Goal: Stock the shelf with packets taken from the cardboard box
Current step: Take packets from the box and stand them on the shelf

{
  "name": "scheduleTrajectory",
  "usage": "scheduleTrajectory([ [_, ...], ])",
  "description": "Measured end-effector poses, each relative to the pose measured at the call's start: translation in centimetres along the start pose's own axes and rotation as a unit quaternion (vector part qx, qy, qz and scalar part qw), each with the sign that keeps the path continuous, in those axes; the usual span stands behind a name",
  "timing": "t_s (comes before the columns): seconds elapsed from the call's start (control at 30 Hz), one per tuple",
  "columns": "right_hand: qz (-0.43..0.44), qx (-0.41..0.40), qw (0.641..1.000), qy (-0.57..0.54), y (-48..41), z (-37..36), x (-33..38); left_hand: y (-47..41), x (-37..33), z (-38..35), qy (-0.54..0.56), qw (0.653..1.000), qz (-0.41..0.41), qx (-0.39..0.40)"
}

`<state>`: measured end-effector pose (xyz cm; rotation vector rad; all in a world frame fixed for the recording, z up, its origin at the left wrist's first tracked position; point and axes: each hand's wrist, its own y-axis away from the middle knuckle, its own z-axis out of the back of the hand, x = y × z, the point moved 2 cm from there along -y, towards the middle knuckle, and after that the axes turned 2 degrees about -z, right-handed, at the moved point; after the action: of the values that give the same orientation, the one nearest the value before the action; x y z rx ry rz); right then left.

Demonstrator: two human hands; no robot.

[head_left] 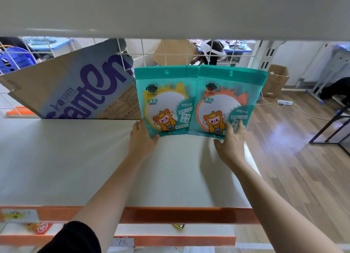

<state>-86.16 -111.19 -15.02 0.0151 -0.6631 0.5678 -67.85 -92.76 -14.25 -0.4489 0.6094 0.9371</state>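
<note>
Standing teal pkts (166, 101), cartoon fronts

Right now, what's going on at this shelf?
A person is standing two teal mirror packets upright, side by side, on the white shelf in front of its wire grid. The left hand holds the yellow-ring packet by its bottom edge, and the right hand holds the orange-ring packet likewise. A cardboard box shows to their left, at the shelf's back.
</note>
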Motion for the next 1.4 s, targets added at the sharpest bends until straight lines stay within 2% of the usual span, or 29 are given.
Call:
scheduleTrajectory([
  [0.23, 0.081, 0.075, 0.992, 0.057, 2.7, -0.7, 4.3, 2.5, -0.2, 1.9, -0.106, 0.994, -0.036, -0.005],
  [0.37, 0.133, 0.123, 0.981, 0.066, 4.8, -1.9, 8.4, 4.4, 1.5, 4.6, -0.135, 0.990, -0.026, -0.033],
  [0.63, 0.223, 0.206, 0.951, 0.051, 11.4, -7.2, 18.4, 9.5, 9.7, 13.4, -0.158, 0.983, 0.048, -0.074],
  [0.9, 0.302, 0.283, 0.910, 0.019, 21.9, -13.2, 29.7, 17.3, 19.8, 23.9, -0.169, 0.967, 0.154, -0.116],
  [1.17, 0.353, 0.336, 0.873, -0.014, 32.9, -18.2, 39.8, 25.1, 28.7, 32.7, -0.164, 0.956, 0.209, -0.129],
  [1.4, 0.383, 0.362, 0.850, -0.020, 38.2, -20.6, 45.5, 28.4, 33.5, 37.3, -0.140, 0.951, 0.234, -0.145],
])
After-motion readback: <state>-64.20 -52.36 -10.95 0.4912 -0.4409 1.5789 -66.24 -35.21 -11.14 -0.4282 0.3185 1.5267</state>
